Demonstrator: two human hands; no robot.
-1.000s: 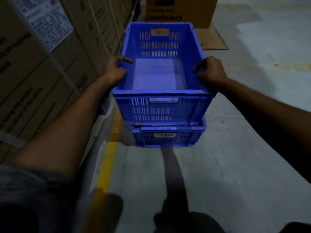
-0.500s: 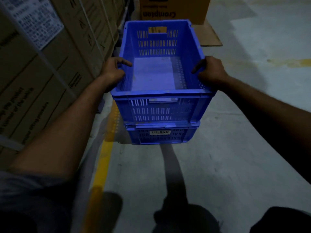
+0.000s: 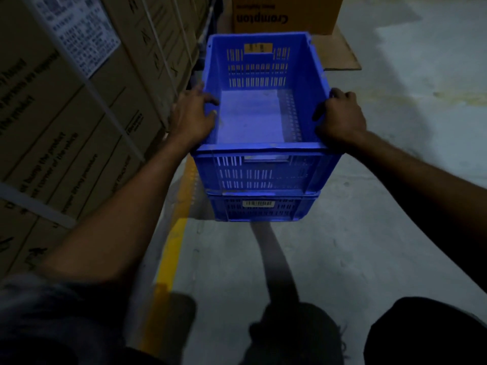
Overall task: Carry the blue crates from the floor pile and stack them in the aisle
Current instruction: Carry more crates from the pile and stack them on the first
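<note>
An empty blue slotted crate sits on top of a second blue crate that rests on the aisle floor. My left hand grips the upper crate's left rim, fingers curled over the edge. On the right rim my right hand is clenched around the edge. A barcode label shows on the lower crate's near wall, and a yellow label on the upper crate's far wall.
Strapped cardboard cartons line the left side. A yellow floor line runs beside them. A brown Crompton carton stands on flat cardboard just beyond the crates. Grey concrete floor spreads to the right.
The upper crate has sunk down onto the lower crate and squared up with it. Both hands have kept their hold on its rims.
</note>
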